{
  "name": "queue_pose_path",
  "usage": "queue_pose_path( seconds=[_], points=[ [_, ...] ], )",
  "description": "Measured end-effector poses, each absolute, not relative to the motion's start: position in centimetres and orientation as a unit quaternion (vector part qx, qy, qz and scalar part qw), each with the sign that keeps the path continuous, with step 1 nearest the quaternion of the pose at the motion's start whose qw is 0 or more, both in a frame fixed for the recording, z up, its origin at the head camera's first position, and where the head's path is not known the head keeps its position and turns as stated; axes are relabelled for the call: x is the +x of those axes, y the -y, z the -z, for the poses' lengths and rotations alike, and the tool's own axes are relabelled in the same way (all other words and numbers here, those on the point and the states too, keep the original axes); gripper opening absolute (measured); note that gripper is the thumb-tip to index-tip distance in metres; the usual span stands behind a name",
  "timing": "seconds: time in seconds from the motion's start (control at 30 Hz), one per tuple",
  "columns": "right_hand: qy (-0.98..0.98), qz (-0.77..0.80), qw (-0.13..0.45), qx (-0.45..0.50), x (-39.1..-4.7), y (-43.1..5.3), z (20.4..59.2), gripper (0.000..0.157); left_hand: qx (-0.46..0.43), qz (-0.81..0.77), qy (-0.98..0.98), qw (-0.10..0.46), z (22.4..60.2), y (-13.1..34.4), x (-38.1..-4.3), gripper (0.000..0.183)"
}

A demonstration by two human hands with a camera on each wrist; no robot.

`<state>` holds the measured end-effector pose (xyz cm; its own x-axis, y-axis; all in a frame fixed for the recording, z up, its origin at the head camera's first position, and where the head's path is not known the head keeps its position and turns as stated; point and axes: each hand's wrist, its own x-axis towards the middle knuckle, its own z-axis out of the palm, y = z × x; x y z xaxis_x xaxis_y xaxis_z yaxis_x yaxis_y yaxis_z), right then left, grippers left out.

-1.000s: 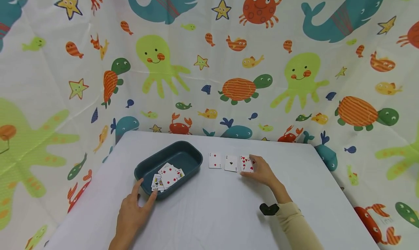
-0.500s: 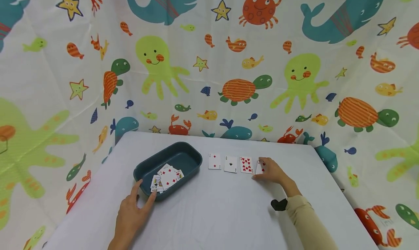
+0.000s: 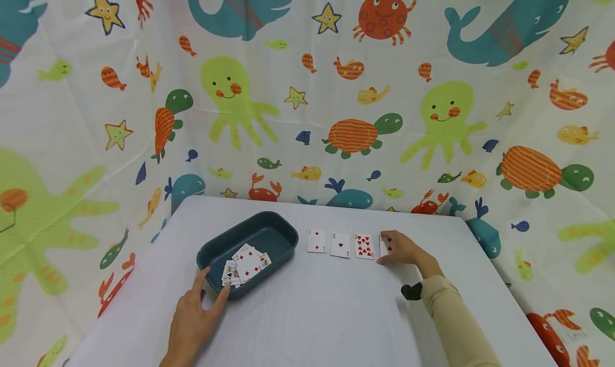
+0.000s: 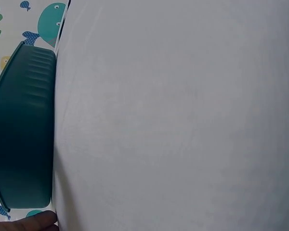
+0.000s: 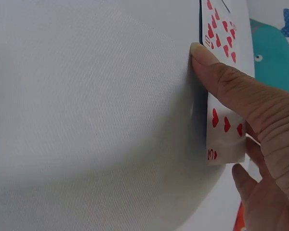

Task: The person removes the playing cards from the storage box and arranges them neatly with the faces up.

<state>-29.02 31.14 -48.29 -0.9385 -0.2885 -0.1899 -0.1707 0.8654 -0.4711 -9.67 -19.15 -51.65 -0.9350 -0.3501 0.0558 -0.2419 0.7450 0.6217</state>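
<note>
Three cards (image 3: 340, 245) sit left of the right hand (image 3: 404, 248), parted fingers pinching the three of hearts (image 5: 225, 139), likely aligning it, the spread left hand (image 3: 194, 314) gripping the tray (image 3: 276, 240), presumably for steadiness.

The tray (image 3: 276, 238) appears to be moulded plastic, smooth and low in gloss, with faint ripple-like highlights on its outer wall. Playing cards (image 3: 247, 262) inside the tray look like smooth paper stock; the card row (image 3: 340, 245) right of the tray shows the same finish. The white surface (image 3: 307, 324) under the tray presents as matt, finely woven cloth. Behind the tray, the printed backdrop (image 3: 307, 164) is matt, lightly creased cloth.
</note>
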Motion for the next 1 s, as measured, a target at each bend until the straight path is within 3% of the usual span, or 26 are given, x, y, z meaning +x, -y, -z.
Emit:
queue_pose_path(
  seconds=[0.3, 1.0],
  points=[
    [-0.955, 0.228, 0.14, -0.131, -29.4, -31.2, 48.5, 0.09, 0.159, 0.312, 0.933, 0.086, 51.7, 19.2, -9.7, 0.088],
    [-0.955, 0.252, 0.098, -0.125, -28.7, -31.2, 48.9, 0.097, 0.156, 0.308, 0.933, 0.098, 51.5, 19.1, -9.7, 0.085]
  ],
)
